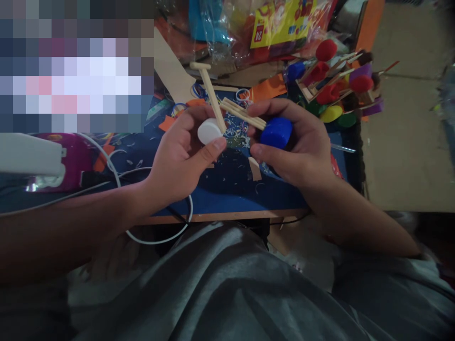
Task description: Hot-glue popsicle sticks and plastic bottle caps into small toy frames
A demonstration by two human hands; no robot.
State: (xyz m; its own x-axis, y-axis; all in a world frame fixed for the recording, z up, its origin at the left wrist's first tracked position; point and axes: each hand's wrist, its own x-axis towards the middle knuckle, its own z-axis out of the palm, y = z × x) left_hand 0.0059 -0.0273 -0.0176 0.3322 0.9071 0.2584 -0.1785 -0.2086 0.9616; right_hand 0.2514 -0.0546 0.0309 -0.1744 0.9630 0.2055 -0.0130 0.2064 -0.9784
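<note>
Between the thumb and fingers of my left hand point(179, 158) are a white round cap point(208, 131) and a thin wooden stick piece point(212, 94). The stick leans up and away from the cap and carries a short crossbar at its far end. My right hand point(305, 151) is closed around a blue round cap point(279, 132), from which several joined wooden sticks point(243, 113) point toward my left hand. Both hands are raised over the blue tabletop point(245, 194), close together. Some of my fingertips are hidden behind the pieces.
Rubber bands point(243, 94), shavings and orange scraps point(268, 87) litter the table. Similar stick pieces with coloured caps point(330, 94) are heaped at the right. Behind lies a clear plastic bag point(231, 33). A white cable point(192, 208) loops near my left forearm, beside a magenta object point(78, 161).
</note>
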